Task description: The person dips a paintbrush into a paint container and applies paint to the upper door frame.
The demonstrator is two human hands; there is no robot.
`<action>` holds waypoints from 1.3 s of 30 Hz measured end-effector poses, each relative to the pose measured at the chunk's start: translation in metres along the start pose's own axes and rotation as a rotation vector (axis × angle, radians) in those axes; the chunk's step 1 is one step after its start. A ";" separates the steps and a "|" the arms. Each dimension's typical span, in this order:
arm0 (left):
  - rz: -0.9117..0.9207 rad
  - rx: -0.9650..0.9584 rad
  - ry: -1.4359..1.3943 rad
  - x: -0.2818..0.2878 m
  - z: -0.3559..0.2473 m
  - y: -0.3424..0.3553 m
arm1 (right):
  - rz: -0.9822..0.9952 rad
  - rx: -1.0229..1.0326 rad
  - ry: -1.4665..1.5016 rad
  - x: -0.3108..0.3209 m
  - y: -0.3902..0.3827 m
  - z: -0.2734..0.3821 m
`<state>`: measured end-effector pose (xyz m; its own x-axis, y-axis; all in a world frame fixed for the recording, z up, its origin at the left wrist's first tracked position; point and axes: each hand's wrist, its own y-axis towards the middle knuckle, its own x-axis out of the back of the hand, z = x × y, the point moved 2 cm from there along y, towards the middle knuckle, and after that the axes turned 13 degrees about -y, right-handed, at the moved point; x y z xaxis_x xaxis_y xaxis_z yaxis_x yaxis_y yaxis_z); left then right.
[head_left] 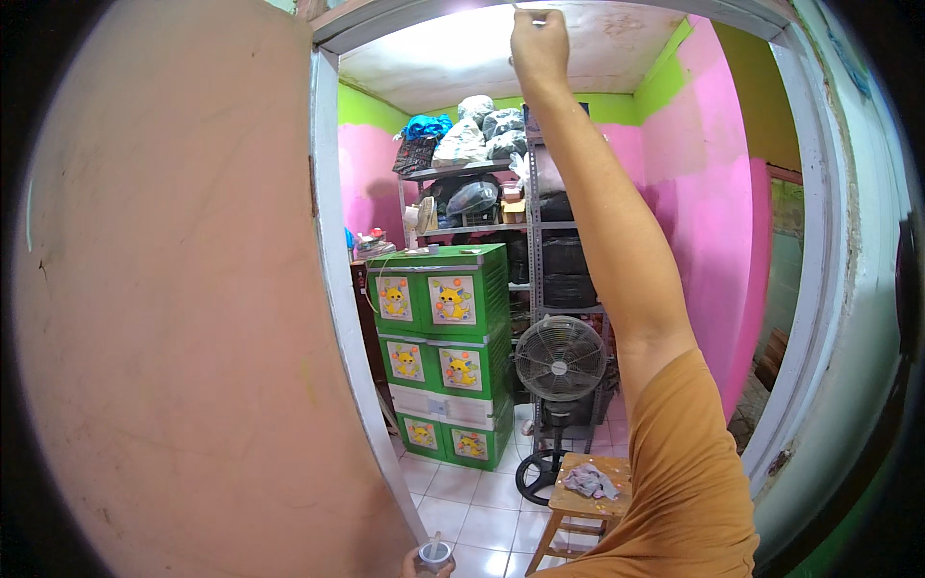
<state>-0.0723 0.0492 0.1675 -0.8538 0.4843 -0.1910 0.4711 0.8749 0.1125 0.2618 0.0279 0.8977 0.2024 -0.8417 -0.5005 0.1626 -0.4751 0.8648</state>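
Note:
My right hand [540, 46] is raised high, at the upper bar of the door frame [424, 21]. Its fingers are closed around a thin tool, of which little more than a light tip shows; its kind is hard to tell. Low down at the picture's bottom edge, my left hand [412, 563] is wrapped round a small can [436, 553] with a grey rim. A pale stick [436, 538] leans out of the can. What fills the can is not clearly visible. The frame looks pale grey-white.
A large pinkish-brown surface [183, 289] fills the left side. Beyond the doorway stand a green drawer cabinet [496, 337], a fan [561, 361] and metal shelves [533, 260] loaded with bags. Nearer, a wooden stool [568, 496] carries a crumpled cloth [590, 481].

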 end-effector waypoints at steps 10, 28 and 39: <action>0.122 -0.092 -0.114 -0.006 0.057 0.022 | -0.081 -0.080 -0.053 0.142 0.113 -0.049; 0.224 -0.250 0.012 -0.007 0.111 0.035 | -0.311 0.015 0.005 0.207 0.158 -0.077; 0.203 -0.177 0.006 -0.010 0.104 0.013 | 0.064 -0.113 -0.112 0.109 0.027 -0.030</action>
<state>-0.0345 0.0560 0.0695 -0.7477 0.6489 -0.1411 0.5868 0.7451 0.3170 0.3173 -0.0685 0.8651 0.1076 -0.8960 -0.4309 0.2617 -0.3926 0.8817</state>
